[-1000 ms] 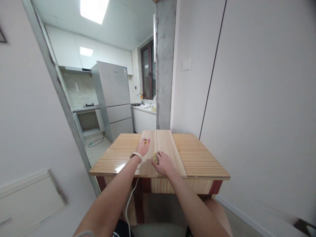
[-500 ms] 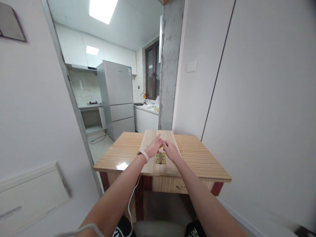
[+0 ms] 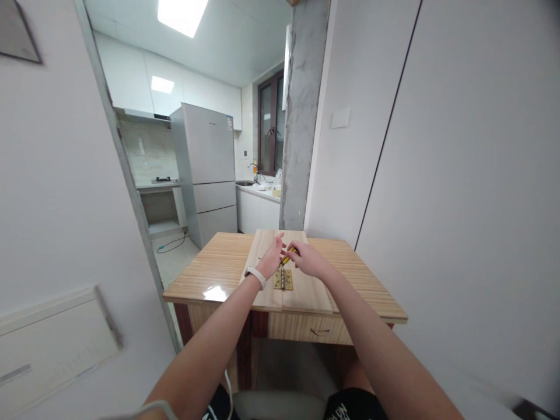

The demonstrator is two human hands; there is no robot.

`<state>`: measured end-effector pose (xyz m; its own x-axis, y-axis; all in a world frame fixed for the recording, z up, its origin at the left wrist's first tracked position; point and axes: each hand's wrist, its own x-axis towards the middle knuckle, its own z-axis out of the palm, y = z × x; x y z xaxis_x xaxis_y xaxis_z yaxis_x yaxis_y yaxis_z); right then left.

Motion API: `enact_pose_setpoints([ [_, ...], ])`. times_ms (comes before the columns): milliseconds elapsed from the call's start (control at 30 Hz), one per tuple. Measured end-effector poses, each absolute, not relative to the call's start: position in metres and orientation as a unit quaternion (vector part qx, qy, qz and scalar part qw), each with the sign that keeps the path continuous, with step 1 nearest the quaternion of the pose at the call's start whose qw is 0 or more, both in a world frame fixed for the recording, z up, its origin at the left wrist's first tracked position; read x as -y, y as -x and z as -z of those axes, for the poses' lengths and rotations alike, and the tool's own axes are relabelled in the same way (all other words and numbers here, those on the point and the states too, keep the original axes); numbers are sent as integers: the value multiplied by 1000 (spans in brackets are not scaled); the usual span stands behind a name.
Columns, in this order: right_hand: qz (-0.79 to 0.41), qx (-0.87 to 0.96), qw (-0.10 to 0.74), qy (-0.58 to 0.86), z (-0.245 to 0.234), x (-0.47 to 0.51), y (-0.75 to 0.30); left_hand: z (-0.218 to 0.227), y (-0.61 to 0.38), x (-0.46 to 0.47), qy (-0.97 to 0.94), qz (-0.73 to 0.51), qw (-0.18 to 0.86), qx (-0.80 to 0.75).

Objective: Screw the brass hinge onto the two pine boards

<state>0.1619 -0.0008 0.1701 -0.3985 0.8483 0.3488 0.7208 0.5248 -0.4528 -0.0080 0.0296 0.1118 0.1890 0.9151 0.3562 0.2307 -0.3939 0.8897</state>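
Observation:
My right hand [image 3: 308, 258] is closed around the handle of a yellow and black screwdriver [image 3: 288, 255], which slants down to the left. Just left of it, my left hand [image 3: 272, 256] is held edge-on with fingers stretched out. Whether those fingers touch the screwdriver, I cannot tell. Below both hands a brass-coloured hinge [image 3: 283, 280] lies across the seam between the left wooden board [image 3: 262, 298] and the right wooden board [image 3: 306, 298]. A small dark object [image 3: 259, 258], too small to name, lies on the left board beside my left wrist.
The boards rest on a wood-grain table [image 3: 367, 286] with a drawer handle [image 3: 319, 332] at its front. A white cable [image 3: 228, 385] hangs near my left leg. Beyond the table stand a grey fridge [image 3: 210, 151] and a kitchen counter [image 3: 258, 210]; a pale wall [image 3: 437, 192] rises at right.
My right hand has drawn back to the right, and more of the yellow and black screwdriver shows. My left hand has shifted slightly left, its fingers now apart from my right hand.

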Motion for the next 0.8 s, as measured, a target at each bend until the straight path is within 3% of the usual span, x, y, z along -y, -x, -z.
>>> enact_pose_setpoints([
  [100,-46,816,254,517,-190,-3,-175,-89,17,-33,-678,-479,275,-486],
  [333,22,803,198,561,-197,-14,-192,-28,28,-15,-782,-262,97,-558],
  [800,18,799,172,576,-153,-40,-197,-11,24,-2,-781,-255,56,-568],
])
